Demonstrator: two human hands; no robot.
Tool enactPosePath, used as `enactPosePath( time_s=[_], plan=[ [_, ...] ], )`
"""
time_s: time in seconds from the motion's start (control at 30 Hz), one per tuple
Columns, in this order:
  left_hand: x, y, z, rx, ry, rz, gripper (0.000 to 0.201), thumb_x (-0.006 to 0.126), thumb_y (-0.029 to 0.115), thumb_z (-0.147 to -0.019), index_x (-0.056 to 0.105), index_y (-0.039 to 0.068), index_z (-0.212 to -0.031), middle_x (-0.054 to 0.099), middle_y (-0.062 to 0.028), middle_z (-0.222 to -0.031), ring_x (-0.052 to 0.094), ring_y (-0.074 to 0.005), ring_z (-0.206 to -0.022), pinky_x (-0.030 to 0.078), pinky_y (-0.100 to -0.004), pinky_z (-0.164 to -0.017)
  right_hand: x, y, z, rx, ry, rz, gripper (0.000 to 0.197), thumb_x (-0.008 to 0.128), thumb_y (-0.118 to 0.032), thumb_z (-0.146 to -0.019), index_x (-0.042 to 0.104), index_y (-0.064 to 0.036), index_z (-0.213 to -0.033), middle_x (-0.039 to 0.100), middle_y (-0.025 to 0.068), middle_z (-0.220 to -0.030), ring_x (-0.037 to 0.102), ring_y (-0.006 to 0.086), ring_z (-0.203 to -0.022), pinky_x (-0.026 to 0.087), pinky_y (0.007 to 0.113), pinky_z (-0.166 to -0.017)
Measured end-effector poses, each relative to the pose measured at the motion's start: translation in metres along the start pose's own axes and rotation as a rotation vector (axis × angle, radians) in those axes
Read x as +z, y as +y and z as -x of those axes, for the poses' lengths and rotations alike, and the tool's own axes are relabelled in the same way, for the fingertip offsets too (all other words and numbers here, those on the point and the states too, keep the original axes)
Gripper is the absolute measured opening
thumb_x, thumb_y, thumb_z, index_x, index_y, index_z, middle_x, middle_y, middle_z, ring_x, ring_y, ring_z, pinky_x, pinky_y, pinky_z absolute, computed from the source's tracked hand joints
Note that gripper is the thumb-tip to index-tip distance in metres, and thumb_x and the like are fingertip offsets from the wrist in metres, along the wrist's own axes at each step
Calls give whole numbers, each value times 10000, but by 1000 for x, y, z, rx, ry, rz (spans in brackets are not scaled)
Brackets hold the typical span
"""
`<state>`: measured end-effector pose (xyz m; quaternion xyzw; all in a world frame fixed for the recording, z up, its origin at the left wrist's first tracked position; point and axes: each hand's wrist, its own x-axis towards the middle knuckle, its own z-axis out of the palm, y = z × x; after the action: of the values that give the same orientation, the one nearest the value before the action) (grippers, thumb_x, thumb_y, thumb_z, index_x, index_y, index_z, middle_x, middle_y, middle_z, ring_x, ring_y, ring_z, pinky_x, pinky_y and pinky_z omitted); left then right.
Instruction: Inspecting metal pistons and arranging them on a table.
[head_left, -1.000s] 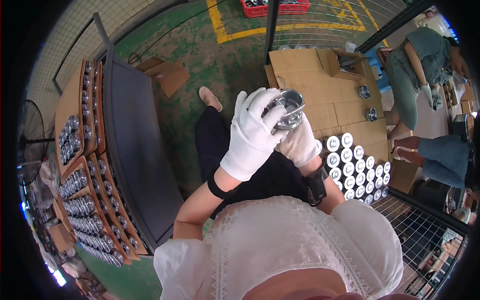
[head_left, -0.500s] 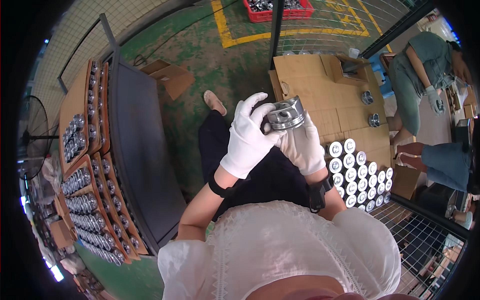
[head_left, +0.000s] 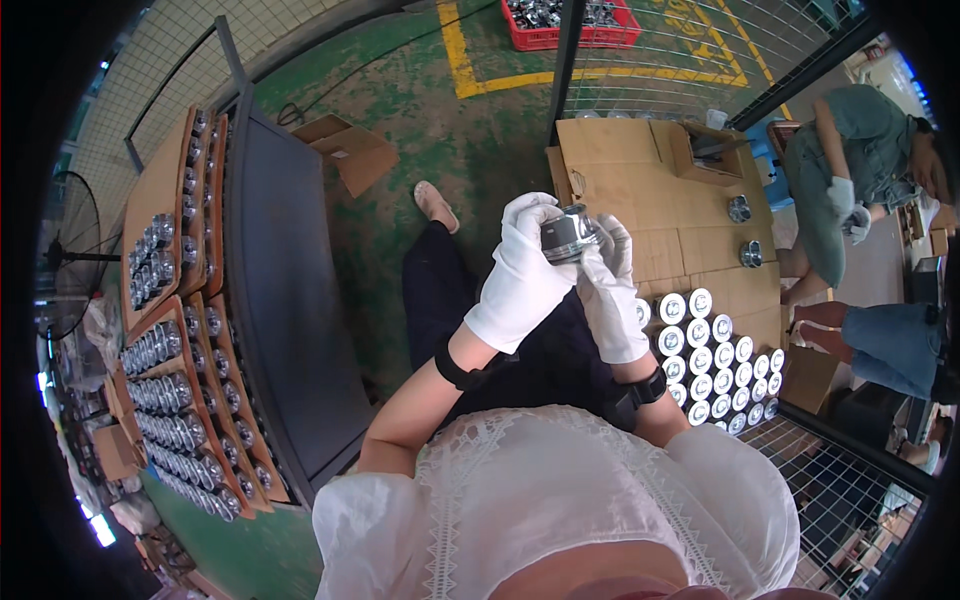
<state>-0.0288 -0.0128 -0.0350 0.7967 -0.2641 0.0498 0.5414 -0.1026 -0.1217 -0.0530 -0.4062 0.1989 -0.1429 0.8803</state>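
Both my hands wear white gloves and hold one shiny round metal part point(head_left: 568, 238) in front of me, above my lap. My left hand point(head_left: 522, 272) wraps it from the left, fingers curled over its top. My right hand point(head_left: 610, 290) supports it from the right and below. The part lies on its side, its grooved rim facing up.
Rows of similar metal parts point(head_left: 700, 350) stand on cardboard point(head_left: 640, 190) to my right. Wooden trays of more parts point(head_left: 165, 370) line a dark bench point(head_left: 280, 300) on my left. Another person point(head_left: 860, 190) works at far right. A red crate point(head_left: 570, 25) and wire fencing point(head_left: 850, 510) are nearby.
The metal part has turned in my hands, from its open face showing to its side. My hands stayed raised in about the same spot.
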Motion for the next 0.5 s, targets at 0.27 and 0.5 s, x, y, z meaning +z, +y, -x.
enactPosePath(
  time_s=[0.27, 0.5],
  plan=[
    [5, 2, 0, -12, 25, 222, 591, 861, -30, -709, 507, 44, -1176, 558, -133, -1275, 657, -248, -1106, 572, -348, -908, -10, -4, -13, 484, -301, -542, 681, 393, -599, -1067, 449, -33, -1442, 540, 94, -1429, 529, 240, -1311, 400, 397, -1145],
    [-9, 2, -6, 159, 29, -18, 511, 874, 48, -726, 556, 33, -1127, 545, -150, -1296, 697, -308, -1021, 602, -378, -823, -11, -14, -13, 214, -367, -346, 652, 457, -569, -1053, 457, -35, -1426, 600, 164, -1344, 631, 325, -1185, 521, 452, -1031]
  ],
)
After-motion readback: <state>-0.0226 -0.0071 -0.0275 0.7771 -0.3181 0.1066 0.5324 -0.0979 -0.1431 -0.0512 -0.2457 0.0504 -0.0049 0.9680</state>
